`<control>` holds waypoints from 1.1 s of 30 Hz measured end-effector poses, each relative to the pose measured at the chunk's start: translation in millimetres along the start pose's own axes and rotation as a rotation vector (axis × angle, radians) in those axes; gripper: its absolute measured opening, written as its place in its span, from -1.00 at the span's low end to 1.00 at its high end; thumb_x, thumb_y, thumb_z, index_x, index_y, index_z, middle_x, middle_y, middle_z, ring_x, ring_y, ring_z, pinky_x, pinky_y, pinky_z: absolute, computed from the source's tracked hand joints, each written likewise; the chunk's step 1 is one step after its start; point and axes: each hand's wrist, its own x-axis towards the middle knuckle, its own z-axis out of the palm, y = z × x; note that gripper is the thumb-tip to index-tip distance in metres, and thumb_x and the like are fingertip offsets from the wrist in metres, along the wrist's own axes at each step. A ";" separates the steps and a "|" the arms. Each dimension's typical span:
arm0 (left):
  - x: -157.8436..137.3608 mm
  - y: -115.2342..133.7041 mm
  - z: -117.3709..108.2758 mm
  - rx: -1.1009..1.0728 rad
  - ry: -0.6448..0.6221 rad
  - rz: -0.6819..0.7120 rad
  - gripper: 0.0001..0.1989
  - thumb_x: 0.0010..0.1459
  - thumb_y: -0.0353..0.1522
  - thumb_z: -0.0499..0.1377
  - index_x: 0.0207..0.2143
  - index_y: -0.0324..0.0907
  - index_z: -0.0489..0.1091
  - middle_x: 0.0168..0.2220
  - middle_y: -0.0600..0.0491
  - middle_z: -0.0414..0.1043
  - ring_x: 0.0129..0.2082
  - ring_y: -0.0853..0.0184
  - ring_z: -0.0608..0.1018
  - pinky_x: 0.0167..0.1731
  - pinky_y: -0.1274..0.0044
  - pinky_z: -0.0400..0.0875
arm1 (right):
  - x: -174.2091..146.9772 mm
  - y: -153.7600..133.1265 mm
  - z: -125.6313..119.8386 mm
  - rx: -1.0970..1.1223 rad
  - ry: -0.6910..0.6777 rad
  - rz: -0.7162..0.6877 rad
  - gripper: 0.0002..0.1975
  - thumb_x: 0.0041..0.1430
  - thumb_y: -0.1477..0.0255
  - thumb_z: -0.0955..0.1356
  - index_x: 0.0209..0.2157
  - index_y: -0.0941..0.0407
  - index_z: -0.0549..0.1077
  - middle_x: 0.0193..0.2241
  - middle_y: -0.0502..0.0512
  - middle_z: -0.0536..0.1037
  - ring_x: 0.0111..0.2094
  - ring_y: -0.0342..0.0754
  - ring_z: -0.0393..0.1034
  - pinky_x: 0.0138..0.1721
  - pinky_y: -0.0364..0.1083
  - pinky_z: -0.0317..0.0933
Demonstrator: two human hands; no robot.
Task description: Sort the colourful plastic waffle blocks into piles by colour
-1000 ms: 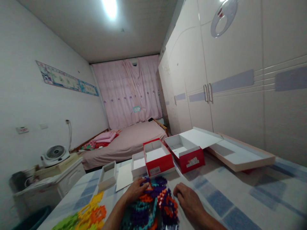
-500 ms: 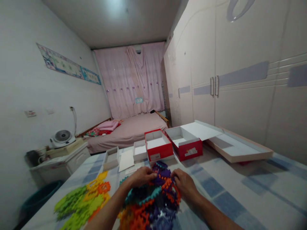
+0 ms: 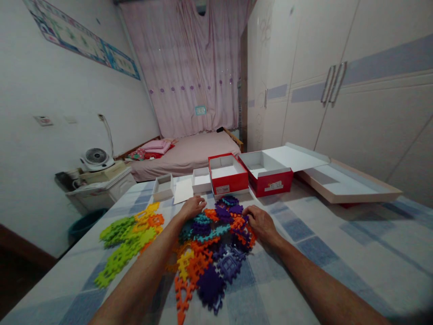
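Note:
A mixed pile of toothed plastic building pieces (image 3: 211,280) in purple, orange, yellow and teal lies in front of me. At its far left edge, above the teal pieces (image 3: 202,220), is my left hand (image 3: 192,208), fingers apart and nothing visible in them. My right hand (image 3: 261,223) rests at the pile's right side, its loosely bent fingers against the purple and orange pieces (image 3: 241,222). It appears to grip nothing. Green pieces (image 3: 118,232) and yellow pieces (image 3: 147,218) are grouped left of my left forearm, with an orange piece (image 3: 156,220) beside them.
Behind the pile stand a small grey-white box (image 3: 163,197), a white card (image 3: 183,191), a white box (image 3: 202,189) and two red boxes (image 3: 230,184) (image 3: 274,186). A large shallow lid (image 3: 365,198) lies at right on the checked cloth (image 3: 304,253).
The view has tilted down and shows more of the pile. My left hand has drawn back left from the purple pieces, and its fingers have come apart. My right hand stays at the pile's right side.

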 end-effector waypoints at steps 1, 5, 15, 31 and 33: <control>-2.0 1.6 1.2 0.000 -0.006 0.016 -0.74 0.11 -0.27 0.02 -0.45 -0.17 0.47 -0.35 0.01 0.48 -0.27 0.29 0.49 -0.23 0.54 0.30 | 0.1 0.0 -0.4 0.001 -0.003 -0.003 -0.74 0.07 0.54 0.17 -0.32 0.10 0.46 -0.26 0.08 0.51 -0.20 -0.07 0.36 -0.14 -0.15 0.12; -15.6 0.2 -3.1 0.007 -0.037 0.037 -0.71 0.12 -0.21 0.04 -0.48 -0.17 0.46 -0.38 0.02 0.50 -0.29 0.30 0.50 -0.24 0.56 0.31 | 1.3 2.1 -0.9 0.020 -0.015 -0.007 -0.75 0.06 0.52 0.17 -0.34 0.09 0.45 -0.27 0.08 0.52 -0.20 -0.06 0.37 -0.13 -0.14 0.14; -50.4 -64.4 -48.2 0.058 0.102 -0.151 -0.61 0.16 -0.16 0.01 -0.11 -0.16 0.47 0.00 -0.01 0.46 0.00 0.25 0.45 0.02 0.54 0.25 | 1.4 10.6 -1.1 0.039 0.008 -0.079 -0.74 0.04 0.44 0.16 -0.36 0.08 0.45 -0.31 0.06 0.52 -0.26 -0.04 0.39 -0.19 -0.09 0.18; -79.1 -139.5 -61.7 0.036 0.086 -0.229 -0.57 0.11 -0.07 0.02 -0.23 -0.18 0.48 -0.11 -0.09 0.50 -0.01 0.16 0.45 0.06 0.43 0.22 | 3.3 13.0 -2.3 -0.024 0.029 -0.057 -0.75 0.00 0.46 0.19 -0.37 0.07 0.47 -0.30 0.07 0.56 -0.26 -0.02 0.43 -0.18 -0.07 0.22; -85.3 -127.7 -55.7 0.016 0.122 -0.204 -0.55 0.06 -0.05 0.08 -0.21 -0.20 0.48 -0.09 -0.10 0.48 -0.03 0.15 0.45 0.06 0.41 0.23 | 3.2 12.9 -1.8 -0.027 0.022 -0.069 -0.75 0.01 0.47 0.18 -0.36 0.08 0.47 -0.29 0.07 0.55 -0.24 -0.02 0.42 -0.16 -0.07 0.21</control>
